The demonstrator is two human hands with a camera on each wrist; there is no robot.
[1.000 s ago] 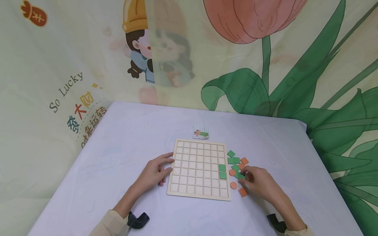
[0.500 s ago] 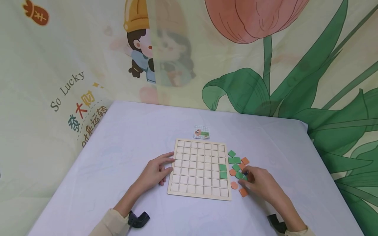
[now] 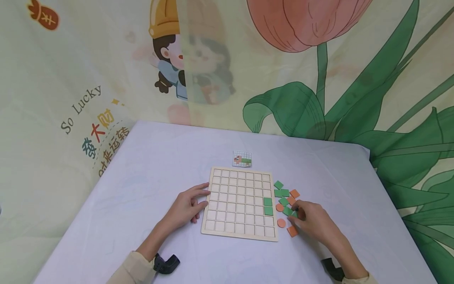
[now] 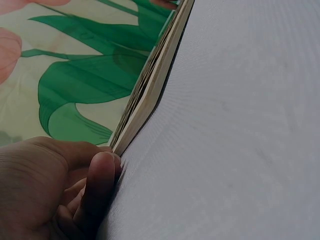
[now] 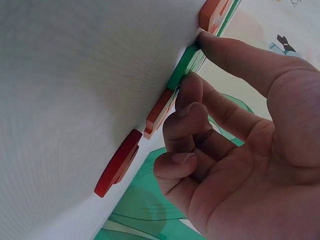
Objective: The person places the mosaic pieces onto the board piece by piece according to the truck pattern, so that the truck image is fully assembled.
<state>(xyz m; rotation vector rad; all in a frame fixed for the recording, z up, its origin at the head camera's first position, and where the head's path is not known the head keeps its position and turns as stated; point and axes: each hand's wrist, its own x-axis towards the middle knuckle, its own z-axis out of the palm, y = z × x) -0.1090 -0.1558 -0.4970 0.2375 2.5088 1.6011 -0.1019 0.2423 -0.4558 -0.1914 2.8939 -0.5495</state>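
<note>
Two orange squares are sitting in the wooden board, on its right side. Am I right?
Not quite: the two squares in the wooden board are green, not orange, as the head view shows. They do sit on its right side.

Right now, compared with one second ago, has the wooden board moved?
No, in no direction that I can see: in the head view, the wooden board keeps its place against the white table.
</note>
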